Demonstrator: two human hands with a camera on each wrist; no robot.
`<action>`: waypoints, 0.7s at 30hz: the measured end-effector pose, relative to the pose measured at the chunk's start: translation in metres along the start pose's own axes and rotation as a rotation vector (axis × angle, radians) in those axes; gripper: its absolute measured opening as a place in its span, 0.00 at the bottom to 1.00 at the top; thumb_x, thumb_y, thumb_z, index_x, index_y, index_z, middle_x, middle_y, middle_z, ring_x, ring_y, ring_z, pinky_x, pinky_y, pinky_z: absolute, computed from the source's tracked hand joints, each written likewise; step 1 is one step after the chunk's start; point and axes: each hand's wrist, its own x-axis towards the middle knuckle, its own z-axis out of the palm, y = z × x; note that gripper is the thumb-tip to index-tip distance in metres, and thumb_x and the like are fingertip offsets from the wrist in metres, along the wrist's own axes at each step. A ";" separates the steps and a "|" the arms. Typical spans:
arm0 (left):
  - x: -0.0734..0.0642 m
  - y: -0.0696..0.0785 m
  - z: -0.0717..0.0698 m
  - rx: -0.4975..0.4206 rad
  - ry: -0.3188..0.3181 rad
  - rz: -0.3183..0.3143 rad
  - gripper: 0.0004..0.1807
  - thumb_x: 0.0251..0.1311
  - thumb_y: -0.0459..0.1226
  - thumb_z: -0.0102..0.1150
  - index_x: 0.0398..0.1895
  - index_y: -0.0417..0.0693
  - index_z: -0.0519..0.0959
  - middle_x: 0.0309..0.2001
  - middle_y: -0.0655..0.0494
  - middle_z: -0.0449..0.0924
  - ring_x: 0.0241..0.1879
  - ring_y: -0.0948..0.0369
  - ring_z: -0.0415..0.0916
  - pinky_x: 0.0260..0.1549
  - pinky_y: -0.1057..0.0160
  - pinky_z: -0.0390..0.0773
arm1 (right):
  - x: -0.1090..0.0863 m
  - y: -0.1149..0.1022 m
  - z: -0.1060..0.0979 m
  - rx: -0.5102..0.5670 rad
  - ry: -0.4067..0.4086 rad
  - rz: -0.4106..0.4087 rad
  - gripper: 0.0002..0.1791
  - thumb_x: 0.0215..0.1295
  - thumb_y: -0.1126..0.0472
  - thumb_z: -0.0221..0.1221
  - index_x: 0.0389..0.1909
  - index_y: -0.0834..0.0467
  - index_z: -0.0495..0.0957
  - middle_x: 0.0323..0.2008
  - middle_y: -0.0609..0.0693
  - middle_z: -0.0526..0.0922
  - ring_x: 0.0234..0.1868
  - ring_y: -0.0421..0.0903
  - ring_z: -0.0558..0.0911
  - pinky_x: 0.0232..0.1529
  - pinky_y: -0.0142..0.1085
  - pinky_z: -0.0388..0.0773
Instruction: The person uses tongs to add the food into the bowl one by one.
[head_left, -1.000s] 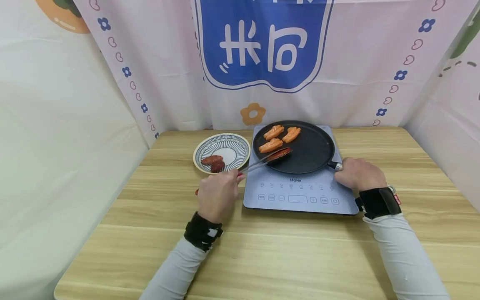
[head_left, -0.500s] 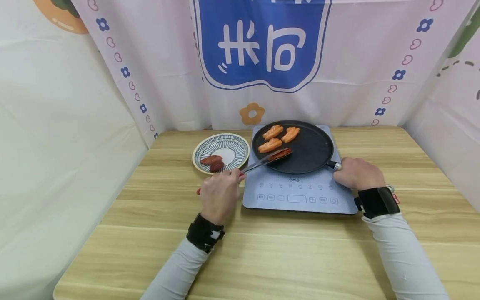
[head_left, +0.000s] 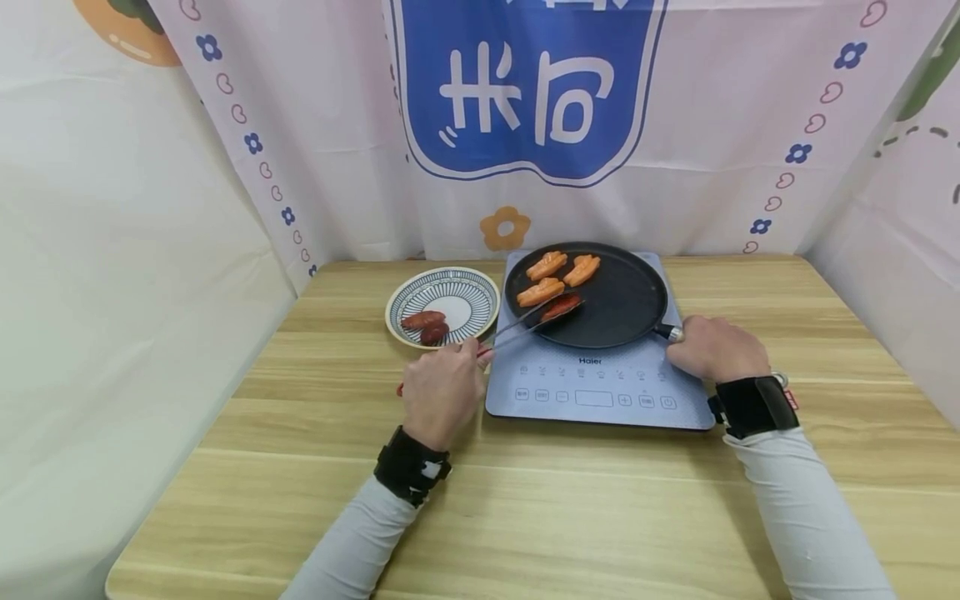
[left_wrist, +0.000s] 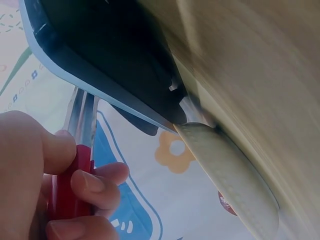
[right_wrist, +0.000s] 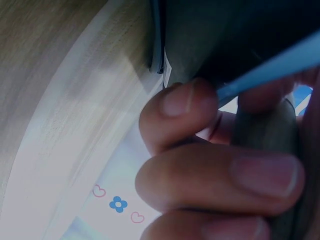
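Note:
My left hand (head_left: 444,392) grips metal tongs (head_left: 517,327) by their red handles, one of which (left_wrist: 74,192) shows between thumb and fingers in the left wrist view. The tong arms stand apart over the near left of the black frying pan (head_left: 626,296), around a dark red, glossy food piece (head_left: 561,306). Several orange ridged food pieces (head_left: 542,292) lie on the pan's left side. My right hand (head_left: 716,348) holds the pan handle (head_left: 667,332); its curled fingers (right_wrist: 220,167) fill the right wrist view.
Under the pan lies a grey-blue induction cooker (head_left: 592,408) with touch buttons. To its left stands a patterned round plate (head_left: 468,312) with dark red pieces (head_left: 423,320) on it. The wooden table (head_left: 570,517) reaches a printed curtain (head_left: 360,192) at the back.
The tong arms, close together half a second ago, have spread around the dark red piece. That piece shows tilted slightly differently. My right hand keeps its hold on the pan handle.

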 end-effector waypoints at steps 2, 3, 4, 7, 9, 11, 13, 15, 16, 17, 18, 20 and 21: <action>0.000 0.000 0.000 -0.003 -0.013 -0.005 0.21 0.77 0.54 0.57 0.36 0.48 0.85 0.21 0.54 0.78 0.16 0.55 0.71 0.12 0.56 0.68 | 0.000 0.000 0.001 0.000 0.001 0.000 0.07 0.54 0.55 0.54 0.25 0.56 0.71 0.24 0.53 0.75 0.25 0.51 0.75 0.24 0.42 0.66; 0.000 0.001 0.000 -0.002 -0.018 -0.006 0.21 0.77 0.55 0.56 0.36 0.48 0.84 0.21 0.54 0.77 0.16 0.54 0.71 0.12 0.56 0.68 | 0.000 0.000 0.001 0.000 0.001 0.000 0.07 0.54 0.56 0.55 0.25 0.56 0.71 0.24 0.53 0.75 0.25 0.51 0.75 0.24 0.42 0.66; 0.000 0.001 0.000 -0.003 -0.019 -0.006 0.22 0.77 0.55 0.56 0.36 0.48 0.84 0.21 0.54 0.78 0.16 0.54 0.72 0.12 0.56 0.68 | 0.000 0.000 0.001 0.000 0.000 0.000 0.07 0.54 0.56 0.55 0.25 0.56 0.71 0.24 0.53 0.75 0.25 0.51 0.75 0.23 0.42 0.66; -0.001 0.001 0.000 -0.011 -0.018 -0.005 0.22 0.77 0.55 0.56 0.36 0.48 0.84 0.22 0.53 0.79 0.17 0.53 0.75 0.13 0.54 0.71 | 0.000 0.000 0.001 0.002 0.001 -0.002 0.07 0.53 0.56 0.55 0.25 0.56 0.71 0.24 0.53 0.75 0.25 0.51 0.75 0.23 0.42 0.66; -0.002 0.002 0.000 -0.013 -0.010 -0.002 0.22 0.77 0.56 0.56 0.36 0.48 0.84 0.23 0.53 0.80 0.18 0.52 0.77 0.13 0.53 0.72 | 0.000 0.001 0.001 0.003 0.002 -0.005 0.08 0.54 0.56 0.55 0.25 0.56 0.71 0.24 0.54 0.75 0.25 0.51 0.75 0.23 0.42 0.66; -0.002 0.002 0.000 -0.013 -0.002 0.002 0.22 0.77 0.56 0.56 0.36 0.48 0.83 0.22 0.53 0.80 0.18 0.52 0.77 0.13 0.52 0.73 | 0.000 0.001 0.001 0.003 0.003 -0.005 0.08 0.54 0.56 0.55 0.25 0.56 0.71 0.24 0.54 0.75 0.25 0.51 0.75 0.23 0.42 0.66; -0.002 0.002 0.000 -0.007 0.007 0.006 0.23 0.76 0.56 0.56 0.35 0.47 0.83 0.21 0.54 0.79 0.17 0.52 0.77 0.13 0.52 0.73 | 0.000 0.000 0.001 0.003 0.003 -0.005 0.08 0.54 0.56 0.55 0.25 0.56 0.71 0.24 0.54 0.75 0.25 0.51 0.75 0.23 0.42 0.66; -0.002 0.002 0.000 -0.002 0.013 0.010 0.22 0.76 0.56 0.57 0.35 0.47 0.83 0.20 0.55 0.77 0.16 0.53 0.76 0.13 0.53 0.73 | 0.000 -0.001 0.001 0.003 0.003 -0.003 0.08 0.54 0.56 0.55 0.25 0.56 0.71 0.24 0.54 0.75 0.25 0.51 0.75 0.23 0.42 0.67; -0.002 0.002 0.000 0.001 0.014 0.011 0.22 0.76 0.56 0.57 0.35 0.48 0.83 0.20 0.55 0.76 0.16 0.54 0.75 0.12 0.53 0.73 | 0.000 -0.001 0.001 0.003 0.002 -0.002 0.07 0.54 0.56 0.54 0.25 0.56 0.71 0.23 0.54 0.75 0.25 0.51 0.75 0.23 0.42 0.67; -0.003 0.002 -0.001 0.003 0.013 0.011 0.22 0.76 0.56 0.57 0.35 0.48 0.83 0.20 0.55 0.76 0.16 0.54 0.74 0.12 0.53 0.72 | 0.000 -0.001 0.000 0.004 0.003 -0.004 0.07 0.54 0.56 0.54 0.25 0.56 0.71 0.24 0.54 0.75 0.25 0.51 0.75 0.23 0.42 0.67; -0.002 0.002 -0.001 0.001 0.009 0.011 0.22 0.75 0.56 0.58 0.35 0.48 0.83 0.20 0.56 0.76 0.15 0.54 0.74 0.12 0.54 0.72 | 0.000 -0.001 0.000 0.004 0.003 -0.004 0.07 0.54 0.56 0.54 0.25 0.56 0.71 0.24 0.54 0.75 0.25 0.51 0.75 0.23 0.42 0.67; -0.002 0.002 -0.003 -0.006 -0.004 0.007 0.22 0.75 0.56 0.58 0.36 0.48 0.82 0.20 0.56 0.75 0.16 0.54 0.74 0.12 0.54 0.72 | 0.000 -0.001 0.000 0.005 0.005 -0.006 0.07 0.54 0.56 0.54 0.25 0.56 0.71 0.24 0.54 0.75 0.25 0.51 0.75 0.23 0.42 0.67; -0.002 0.002 -0.004 -0.015 -0.013 0.007 0.22 0.75 0.56 0.58 0.36 0.47 0.82 0.20 0.56 0.75 0.16 0.54 0.74 0.13 0.54 0.72 | 0.000 -0.001 0.000 0.005 0.006 -0.006 0.08 0.54 0.56 0.54 0.25 0.56 0.71 0.24 0.54 0.75 0.25 0.51 0.75 0.23 0.42 0.67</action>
